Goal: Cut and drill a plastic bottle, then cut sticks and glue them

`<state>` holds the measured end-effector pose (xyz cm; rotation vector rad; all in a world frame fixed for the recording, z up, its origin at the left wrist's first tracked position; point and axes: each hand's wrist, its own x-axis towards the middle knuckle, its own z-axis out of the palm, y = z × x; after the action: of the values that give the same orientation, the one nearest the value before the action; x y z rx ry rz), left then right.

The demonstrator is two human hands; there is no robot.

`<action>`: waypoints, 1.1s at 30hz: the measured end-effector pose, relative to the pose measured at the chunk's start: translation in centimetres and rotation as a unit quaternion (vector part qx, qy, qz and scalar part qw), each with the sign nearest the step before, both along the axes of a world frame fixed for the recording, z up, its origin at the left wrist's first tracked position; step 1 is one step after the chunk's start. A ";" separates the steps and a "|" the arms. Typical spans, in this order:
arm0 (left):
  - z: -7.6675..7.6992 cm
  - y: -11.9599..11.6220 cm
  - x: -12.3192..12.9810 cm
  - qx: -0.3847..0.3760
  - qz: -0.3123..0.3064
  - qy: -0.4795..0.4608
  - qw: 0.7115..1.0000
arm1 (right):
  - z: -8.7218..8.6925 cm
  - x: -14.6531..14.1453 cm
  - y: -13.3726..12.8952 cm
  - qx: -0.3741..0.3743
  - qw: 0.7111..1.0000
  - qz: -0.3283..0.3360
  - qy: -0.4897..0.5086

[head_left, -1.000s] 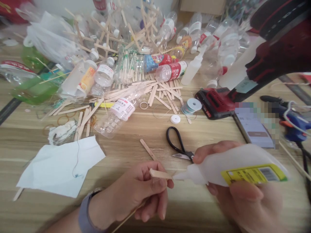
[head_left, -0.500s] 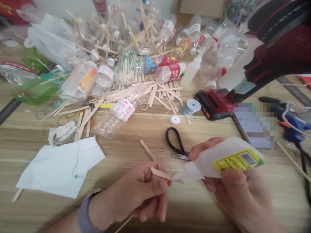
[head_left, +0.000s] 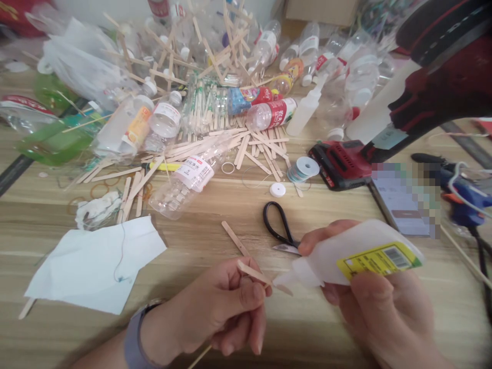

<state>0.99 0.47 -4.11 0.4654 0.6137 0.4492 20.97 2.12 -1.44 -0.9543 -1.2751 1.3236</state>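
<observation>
Pinched between the thumb and fingers of my left hand (head_left: 215, 307) is a short wooden craft stick (head_left: 251, 272). A thin stick (head_left: 200, 355) pokes out below that hand; I cannot tell whether it is held too. My right hand (head_left: 388, 307) grips a translucent squeeze glue bottle (head_left: 326, 256) with a yellow label, tilted to the left. Its nozzle tip is at the craft stick, touching or very close. Another craft stick (head_left: 232, 237) lies on the table behind my left hand. Black-handled scissors (head_left: 287, 231) lie just behind my right fingers, which partly cover them.
A white paper sheet (head_left: 88, 266) lies at left. Behind are an empty plastic bottle (head_left: 192, 174), loose craft sticks (head_left: 265, 148), a thread spool (head_left: 303, 169) and many bottles. At right stand a red power tool (head_left: 342, 164), a phone (head_left: 400, 200) and a blue glue gun (head_left: 465, 205).
The glue bottle has shifted slightly right, and its rear end sits a little lower. The craft stick's angle has steepened slightly. Both hands keep their grips.
</observation>
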 end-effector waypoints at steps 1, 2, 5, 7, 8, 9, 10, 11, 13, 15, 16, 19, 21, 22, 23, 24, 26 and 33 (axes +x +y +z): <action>0.0 0.0 0.0 -0.003 0.001 -0.003 1.000 | 0.0 0.0 0.0 0.000 1.000 0.000 -0.007; 0.1 0.0 0.0 -0.005 0.001 -0.006 1.000 | 0.0 0.1 -0.1 0.002 1.000 0.000 -0.014; 0.0 0.1 -0.1 -0.007 0.000 -0.005 1.000 | 0.1 0.2 -0.2 0.017 1.000 -0.004 -0.025; 0.0 0.2 -0.2 -0.005 -0.015 -0.003 1.000 | 0.1 0.2 -0.3 0.019 0.999 -0.008 -0.026; -0.1 0.2 -0.3 -0.004 -0.021 -0.002 1.000 | 0.1 0.2 -0.3 0.016 0.999 -0.011 -0.025; -0.1 0.2 -0.3 -0.004 -0.025 0.000 1.000 | 0.1 0.2 -0.3 0.013 1.000 -0.013 -0.024; -0.1 0.2 -0.3 -0.004 -0.024 0.003 1.000 | 0.1 0.1 -0.3 0.010 1.000 -0.014 -0.022; -0.1 0.2 -0.2 -0.006 -0.021 0.005 1.000 | 0.1 0.1 -0.2 0.010 1.000 -0.014 -0.020; -0.1 0.2 -0.2 -0.010 -0.012 0.006 1.000 | 0.0 0.0 -0.2 0.010 1.000 -0.015 -0.015; -0.1 0.1 -0.1 -0.011 -0.005 -0.002 1.000 | 0.0 0.0 -0.2 0.006 1.000 -0.020 -0.014; -0.1 0.1 0.0 -0.011 -0.003 -0.006 1.000 | 0.0 0.1 -0.2 0.004 1.000 -0.023 -0.011; -0.2 0.0 0.0 -0.012 0.002 -0.014 1.000 | -0.1 0.2 -0.3 -0.003 1.000 -0.028 -0.006; -0.3 0.0 -0.1 -0.013 0.004 -0.016 1.000 | 0.0 0.3 -0.5 -0.005 0.999 -0.035 -0.013; -0.3 0.0 -0.1 -0.013 0.005 -0.017 1.000 | 0.0 0.3 -0.5 -0.003 0.999 -0.041 -0.018; -0.3 0.0 -0.1 -0.013 0.006 -0.019 1.000 | 0.1 0.2 -0.6 0.000 0.999 -0.050 -0.022; -0.4 0.0 -0.2 -0.012 0.006 -0.022 1.000 | 0.2 0.2 -0.6 -0.001 0.998 -0.061 -0.028; -0.4 0.0 -0.2 -0.011 0.008 -0.023 1.000 | 0.4 0.1 -0.7 0.000 0.997 -0.075 -0.035; -0.2 0.0 -0.2 -0.016 0.002 -0.021 1.000 | 0.4 0.0 -0.4 -0.009 0.999 -0.048 -0.020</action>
<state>0.82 0.42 -4.32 0.4234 0.5805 0.4507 20.92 1.72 -1.00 -1.0464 -1.2339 1.2489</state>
